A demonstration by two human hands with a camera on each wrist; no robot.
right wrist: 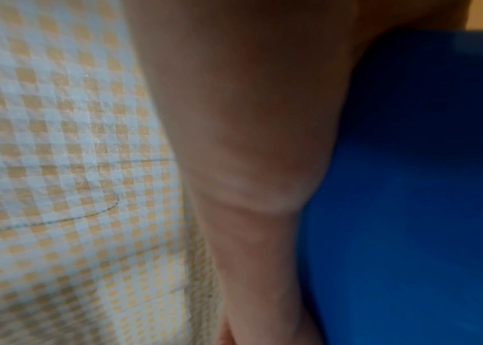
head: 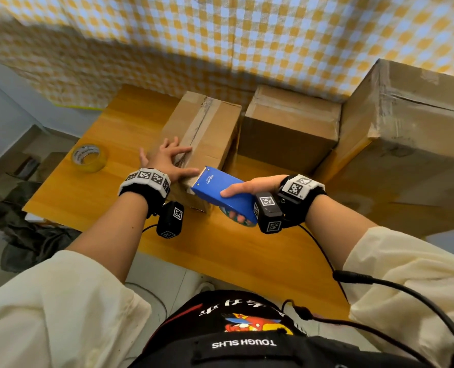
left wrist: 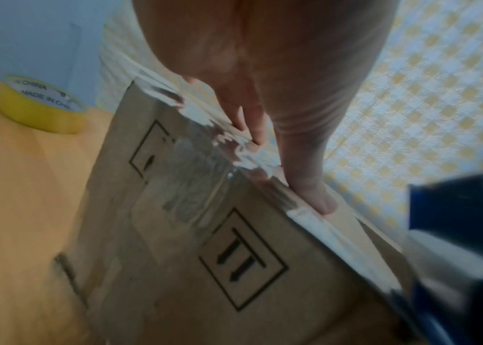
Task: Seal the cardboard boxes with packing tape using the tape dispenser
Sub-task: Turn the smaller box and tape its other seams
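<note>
The right hand is wrapped around the blue tape dispenser, thumb laid along its upper face and fingers curled underneath, with the toothed end of the dispenser set against the near top edge of the closest cardboard box. The left hand lies flat and spread on the near end of that box's top, fingers straight, pressing down just beside the dispenser's front; the left wrist view shows its fingertips on the box edge, over ragged old tape. That box stands on the wooden counter, with a second box just beside it on the right and a much larger box further right. A loose yellow tape roll lies on the counter to the left, well apart from the hands. The step in hand looks like either starting or cutting a strip at the near edge; which one cannot be told. The risks: the left fingers are very close to the cutting teeth and could be nicked if the dispenser jerks sideways; the torn remnants underneath may keep fresh tape from sticking flat; and the light box may slide on the smooth counter if the left hand eases its pressure.
</note>
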